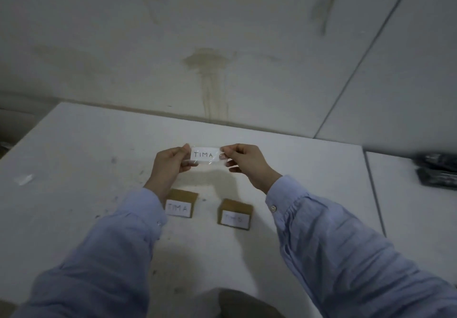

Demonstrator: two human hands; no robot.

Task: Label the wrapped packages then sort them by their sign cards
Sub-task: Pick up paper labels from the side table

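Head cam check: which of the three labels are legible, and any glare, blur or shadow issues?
Head view: held label reads TIMA crisply, faint glare at its edges. Head view: left box card reads TIMA, soft; right box card too blurred to read. Head view: dim light, a soft shadow on the table under the left hand and right hand; frame edges smeared.

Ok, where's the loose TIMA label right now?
Head view, centre: the loose TIMA label is pinched between the left hand and right hand, above the table, beyond two brown boxes.

"TIMA" – held label [204, 155], left package [181, 203]; right package [235, 214] text unreadable.
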